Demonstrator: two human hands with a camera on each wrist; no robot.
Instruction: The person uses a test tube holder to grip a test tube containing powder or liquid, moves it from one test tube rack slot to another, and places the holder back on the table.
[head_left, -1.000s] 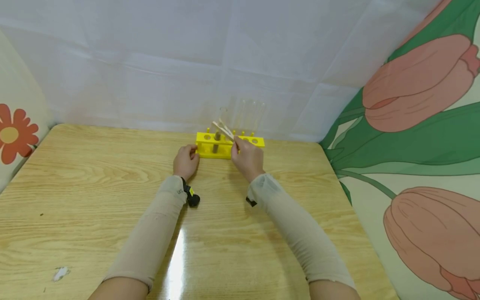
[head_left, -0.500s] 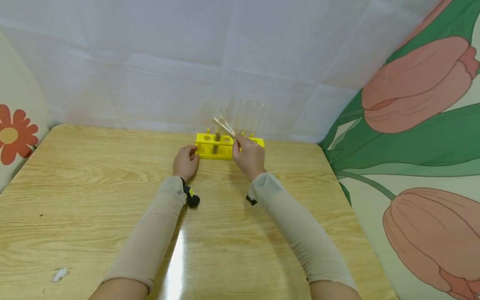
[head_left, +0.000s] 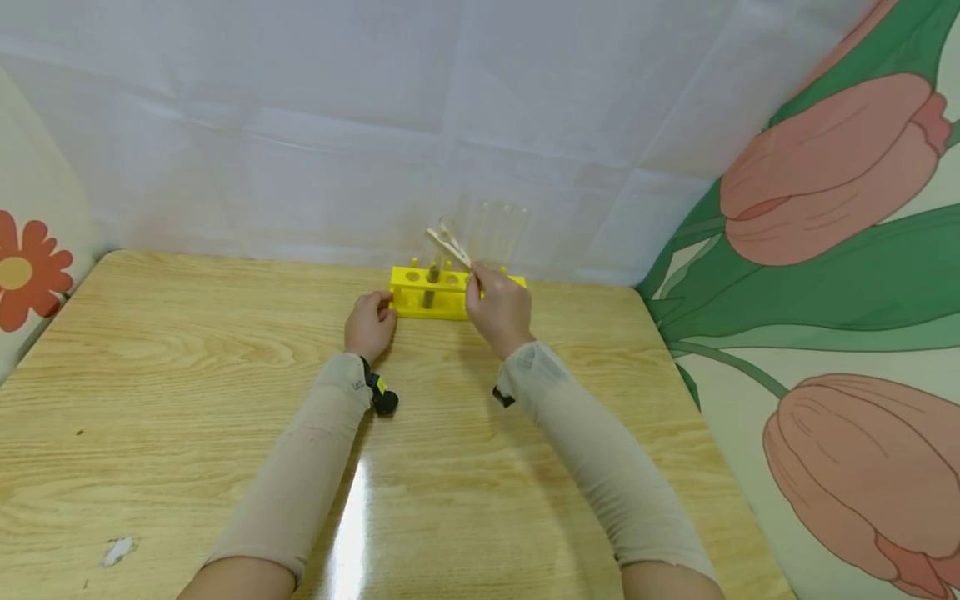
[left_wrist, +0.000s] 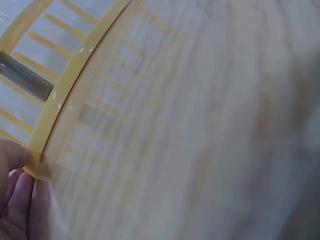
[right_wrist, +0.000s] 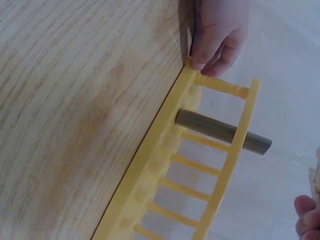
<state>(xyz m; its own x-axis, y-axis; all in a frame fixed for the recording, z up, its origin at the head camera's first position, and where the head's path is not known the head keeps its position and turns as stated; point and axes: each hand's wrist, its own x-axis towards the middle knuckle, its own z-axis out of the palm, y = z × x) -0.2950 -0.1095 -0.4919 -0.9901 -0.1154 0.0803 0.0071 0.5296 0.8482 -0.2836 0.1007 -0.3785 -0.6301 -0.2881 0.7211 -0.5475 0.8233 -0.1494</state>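
Observation:
A yellow test tube rack (head_left: 442, 315) stands at the back of the table. My left hand (head_left: 371, 325) pinches its left end, thumb and fingers at the base corner in the left wrist view. One test tube (head_left: 428, 298) with grey-brown content stands in the rack near that end; its dark filling (right_wrist: 220, 127) shows in the right wrist view. My right hand (head_left: 498, 310) grips a wooden test tube clamp (head_left: 452, 247), whose far end is at the clear upper part of this tube. Whether the clamp encloses the glass I cannot tell.
Several clear test tubes (head_left: 498, 227) stand upside down at the rack's right, partly behind my right hand. A white cloth (head_left: 300, 125) hangs behind the table (head_left: 187, 375). A flower-printed cloth (head_left: 847, 292) lines the right side.
My right hand has moved slightly up and right, and the clamp's far end sits a little higher along the tube. The rack, filled tube and left hand stay nearly still.

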